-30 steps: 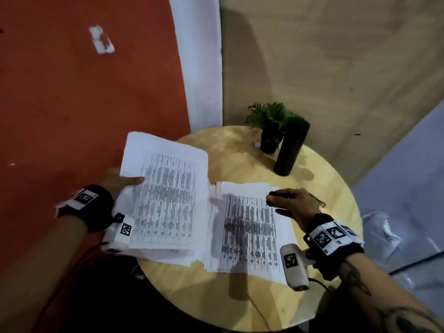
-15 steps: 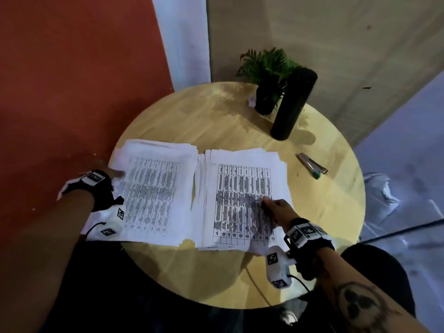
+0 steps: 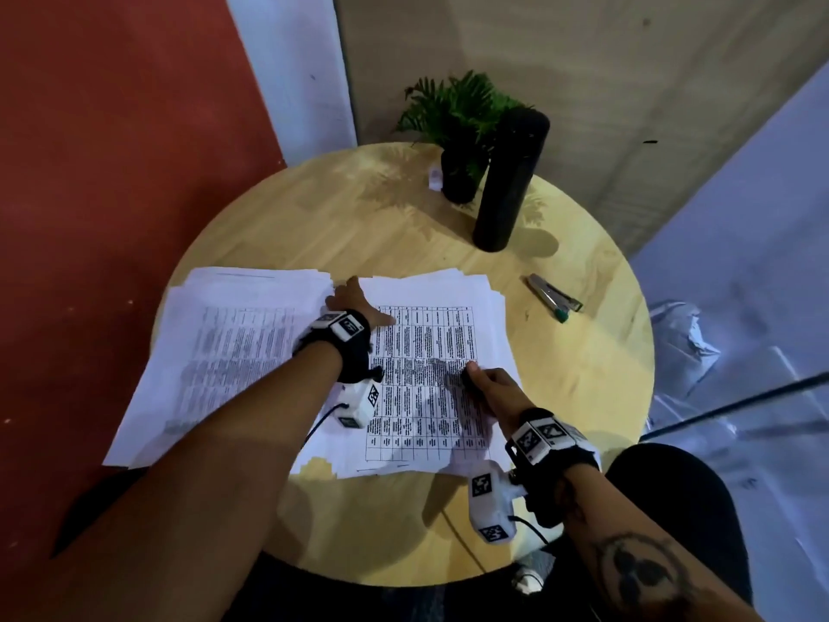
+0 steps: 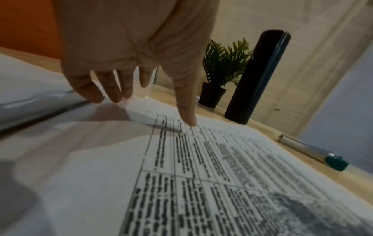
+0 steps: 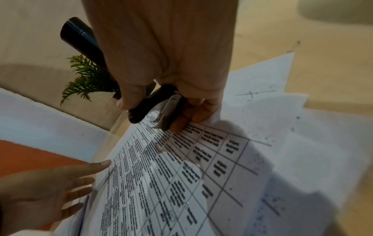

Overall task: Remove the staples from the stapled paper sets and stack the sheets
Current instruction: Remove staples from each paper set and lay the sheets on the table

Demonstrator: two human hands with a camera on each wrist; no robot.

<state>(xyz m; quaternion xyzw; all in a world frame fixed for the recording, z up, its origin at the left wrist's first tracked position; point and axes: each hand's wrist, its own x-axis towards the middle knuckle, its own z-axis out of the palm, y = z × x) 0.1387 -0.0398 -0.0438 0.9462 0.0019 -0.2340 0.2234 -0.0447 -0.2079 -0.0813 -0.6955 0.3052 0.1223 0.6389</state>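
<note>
Two piles of printed sheets lie side by side on the round wooden table (image 3: 359, 217): a left pile (image 3: 224, 352) and a right pile (image 3: 430, 352) with a table grid on top. My left hand (image 3: 354, 298) reaches across to the right pile's far left corner, fingers straight; its fingertips (image 4: 119, 95) touch the corner and the thumb rests on the top sheet. My right hand (image 3: 484, 383) rests on the middle of the right pile and grips a black staple remover (image 5: 155, 108), metal claws pointing down at the sheet.
A black cylinder (image 3: 509, 181) and a small potted plant (image 3: 457, 127) stand at the table's far side. A silver tool with a green end (image 3: 554, 300) lies right of the piles. The left pile overhangs the table's left edge.
My left hand has left the outer edge of the left pile and crossed to the right pile's far left corner. The right hand stays on the right pile with the staple remover.
</note>
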